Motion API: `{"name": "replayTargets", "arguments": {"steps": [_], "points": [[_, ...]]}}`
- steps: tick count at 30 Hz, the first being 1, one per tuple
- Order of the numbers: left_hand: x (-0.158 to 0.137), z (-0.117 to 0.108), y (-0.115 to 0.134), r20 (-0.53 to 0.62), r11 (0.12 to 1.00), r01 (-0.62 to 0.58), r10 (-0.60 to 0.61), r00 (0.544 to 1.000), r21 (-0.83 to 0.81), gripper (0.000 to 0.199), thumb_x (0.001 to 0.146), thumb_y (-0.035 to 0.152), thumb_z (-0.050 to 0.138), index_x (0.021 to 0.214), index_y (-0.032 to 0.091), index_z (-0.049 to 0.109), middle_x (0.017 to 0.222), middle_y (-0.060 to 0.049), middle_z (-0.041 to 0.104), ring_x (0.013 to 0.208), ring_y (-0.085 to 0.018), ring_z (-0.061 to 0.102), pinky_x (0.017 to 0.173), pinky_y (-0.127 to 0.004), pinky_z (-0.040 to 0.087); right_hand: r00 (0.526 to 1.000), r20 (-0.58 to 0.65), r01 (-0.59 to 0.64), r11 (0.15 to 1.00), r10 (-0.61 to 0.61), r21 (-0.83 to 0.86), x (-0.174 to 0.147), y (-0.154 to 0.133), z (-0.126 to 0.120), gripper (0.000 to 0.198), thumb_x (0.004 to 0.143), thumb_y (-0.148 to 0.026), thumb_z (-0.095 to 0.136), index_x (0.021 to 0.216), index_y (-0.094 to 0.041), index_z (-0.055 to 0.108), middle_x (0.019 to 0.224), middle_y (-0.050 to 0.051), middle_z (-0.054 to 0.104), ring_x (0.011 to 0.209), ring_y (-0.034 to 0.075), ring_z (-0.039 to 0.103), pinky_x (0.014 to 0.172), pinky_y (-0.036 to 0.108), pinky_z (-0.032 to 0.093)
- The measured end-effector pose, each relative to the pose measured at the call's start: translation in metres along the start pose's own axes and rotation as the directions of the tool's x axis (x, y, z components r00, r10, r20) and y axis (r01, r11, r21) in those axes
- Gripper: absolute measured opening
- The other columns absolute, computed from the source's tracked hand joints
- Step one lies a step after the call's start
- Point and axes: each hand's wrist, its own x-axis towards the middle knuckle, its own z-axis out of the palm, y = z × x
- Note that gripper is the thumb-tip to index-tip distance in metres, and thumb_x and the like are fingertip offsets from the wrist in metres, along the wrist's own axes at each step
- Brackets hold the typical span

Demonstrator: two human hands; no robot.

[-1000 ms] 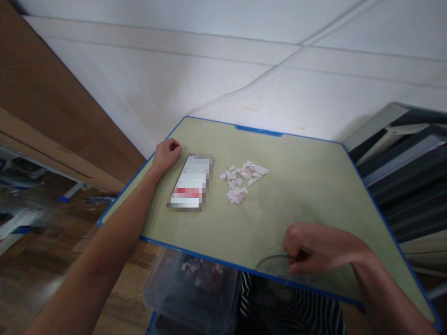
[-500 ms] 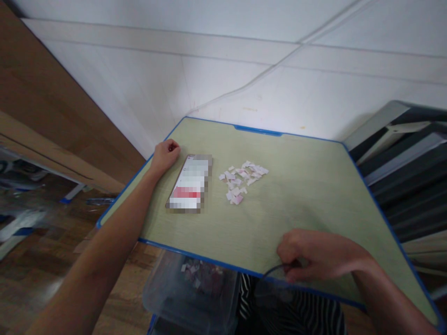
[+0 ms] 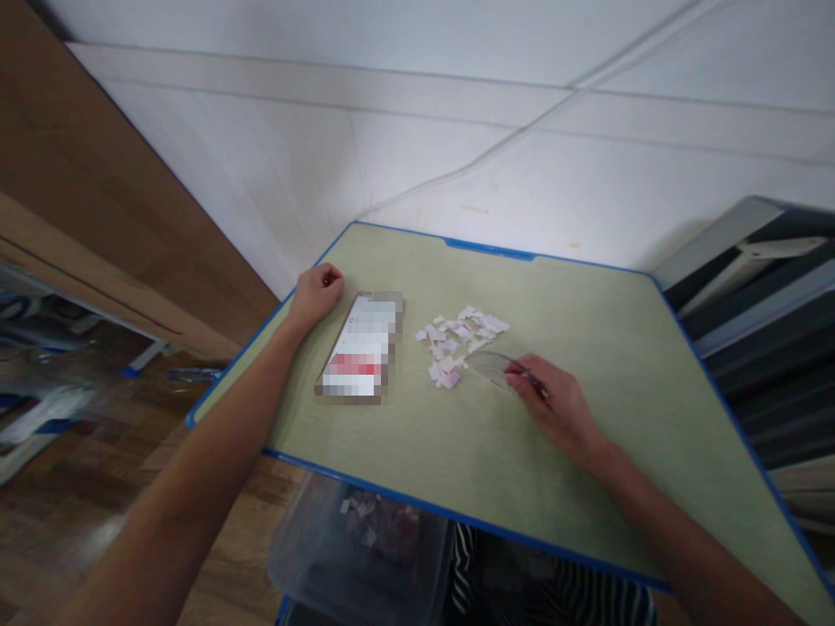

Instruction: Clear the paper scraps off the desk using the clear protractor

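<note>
My right hand (image 3: 541, 391) is closed on a clear curved plastic piece (image 3: 490, 367) with a rounded rim; its exact kind does not show. The clear piece reaches over the table at the near right side of a loose pile of torn paper scraps (image 3: 462, 330), white and pinkish. On the table's left edge rests my left hand (image 3: 317, 291), fingers loosely curled, with nothing visible in them. Just right of it lies a smartphone (image 3: 357, 343), its lit screen partly blurred out.
A pale green folding table (image 3: 574, 304) with a blue rim stands against a white wall (image 3: 417, 148). Under its front edge is a clear plastic bin (image 3: 313, 556) holding paper scraps. Dark folded furniture (image 3: 770, 365) leans at the right. A brown wooden cabinet (image 3: 110, 165) stands left.
My right hand has moved from the table's front edge up and inward to the paper scraps, bringing the clear curved piece with it. My left hand stays in place; the view shifts slightly.
</note>
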Motion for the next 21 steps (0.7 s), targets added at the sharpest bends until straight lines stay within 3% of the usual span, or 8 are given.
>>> {"name": "replayTargets", "arguments": {"steps": [4, 10, 17, 21], "points": [[0.000, 0.001, -0.001, 0.004, 1.000, 0.001, -0.001, 1.000, -0.011, 0.003, 0.069, 0.023, 0.048, 0.066, 0.021, 0.049, 0.062, 0.001, 0.052, 0.065, -0.015, 0.049, 0.066, -0.029, 0.041, 0.966, 0.239, 0.094, 0.995, -0.094, 0.011, -0.003, -0.004, -0.001, 0.019, 0.094, -0.029, 0.046, 0.084, -0.020, 0.061, 0.071, 0.003, 0.068, 0.058, 0.014, 0.061, 0.054, 0.024, 0.047], [-0.001, 0.001, 0.000, -0.011, 1.000, -0.002, 0.002, 1.000, -0.010, 0.004, 0.070, 0.023, 0.050, 0.067, 0.020, 0.050, 0.066, 0.000, 0.055, 0.065, -0.015, 0.048, 0.068, -0.030, 0.041, 0.979, 0.085, 0.188, 0.982, -0.186, -0.020, -0.006, -0.007, 0.002, 0.018, 0.097, -0.026, 0.044, 0.091, -0.020, 0.059, 0.076, 0.006, 0.070, 0.065, 0.016, 0.065, 0.059, 0.026, 0.051], [-0.002, -0.001, 0.003, 0.008, 1.000, 0.002, -0.002, 1.000, 0.013, 0.004, 0.071, 0.021, 0.049, 0.067, 0.020, 0.049, 0.068, -0.001, 0.055, 0.066, -0.015, 0.049, 0.069, -0.029, 0.040, 0.928, 0.262, 0.270, 0.963, -0.264, 0.014, -0.009, -0.013, 0.010, 0.018, 0.098, -0.023, 0.043, 0.092, -0.018, 0.059, 0.074, 0.004, 0.068, 0.059, 0.014, 0.062, 0.055, 0.023, 0.046], [-0.003, -0.001, 0.005, 0.008, 1.000, -0.004, 0.004, 1.000, 0.003, 0.004, 0.071, 0.020, 0.049, 0.067, 0.020, 0.049, 0.068, 0.000, 0.055, 0.065, -0.014, 0.048, 0.068, -0.029, 0.040, 0.968, 0.114, 0.227, 0.974, -0.224, -0.008, -0.010, -0.011, 0.007, 0.020, 0.099, -0.026, 0.041, 0.094, -0.019, 0.059, 0.077, 0.005, 0.070, 0.064, 0.015, 0.064, 0.058, 0.024, 0.048]]}}
